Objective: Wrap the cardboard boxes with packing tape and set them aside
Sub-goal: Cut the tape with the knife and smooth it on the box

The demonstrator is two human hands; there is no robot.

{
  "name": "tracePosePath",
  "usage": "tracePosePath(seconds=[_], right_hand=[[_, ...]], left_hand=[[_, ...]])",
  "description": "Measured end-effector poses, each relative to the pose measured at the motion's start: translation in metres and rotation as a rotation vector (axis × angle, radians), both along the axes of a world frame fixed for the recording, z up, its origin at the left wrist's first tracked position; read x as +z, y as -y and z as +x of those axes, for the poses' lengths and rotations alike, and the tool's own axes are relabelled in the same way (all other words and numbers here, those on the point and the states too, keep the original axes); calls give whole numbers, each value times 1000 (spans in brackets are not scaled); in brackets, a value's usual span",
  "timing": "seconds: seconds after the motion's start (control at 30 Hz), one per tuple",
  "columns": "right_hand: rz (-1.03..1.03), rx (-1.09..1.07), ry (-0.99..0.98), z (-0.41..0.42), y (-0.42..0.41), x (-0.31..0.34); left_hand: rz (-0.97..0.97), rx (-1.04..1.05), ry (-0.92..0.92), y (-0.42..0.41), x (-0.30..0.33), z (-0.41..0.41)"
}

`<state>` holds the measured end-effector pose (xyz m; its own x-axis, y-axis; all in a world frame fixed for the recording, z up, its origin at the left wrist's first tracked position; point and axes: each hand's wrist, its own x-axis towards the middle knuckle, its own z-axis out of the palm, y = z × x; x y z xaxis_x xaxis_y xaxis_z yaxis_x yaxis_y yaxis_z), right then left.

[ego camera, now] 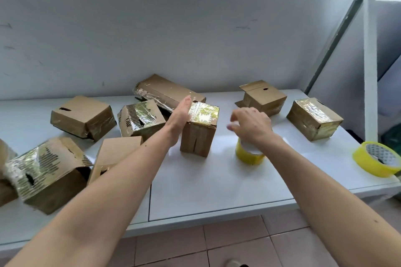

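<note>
1. Our right hand (252, 124) holds the tape roll (249, 154) from above on the counter (217, 191).
2. Our flat left hand (181, 115) presses the standing box (198, 136); only its top looks taped.
3. Farther back, some boxes (314, 118) look shiny, already wrapped.

head view, looking down, close over table (217, 191)

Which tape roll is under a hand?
The yellow tape roll beside the upright box, under the right hand; the other roll lies untouched at the table's right edge.
</note>
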<state>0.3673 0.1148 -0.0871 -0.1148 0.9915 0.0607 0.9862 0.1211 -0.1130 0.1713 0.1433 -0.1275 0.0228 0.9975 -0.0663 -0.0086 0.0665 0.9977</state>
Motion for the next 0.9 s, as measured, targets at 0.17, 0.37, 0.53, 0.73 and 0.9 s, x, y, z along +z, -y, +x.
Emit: tracePosePath(seconds=[0.17,0.37,0.53,0.73,0.9], right_hand=[[-230,-129,-760,-57,-21,6],[-203,-185,-421,-84,-8,-8],[-92,-194,-301,-99,10,-22],[-142,-198,-378,-91,16,-16],[-144,-183,-379,-86,29,-23]], left_hand=[[1,177,132,3,-20,17],[0,465,348,67,-27,37],[-7,479,428,85,-36,40],[6,449,399,82,-40,41],[7,472,411,82,-37,41]])
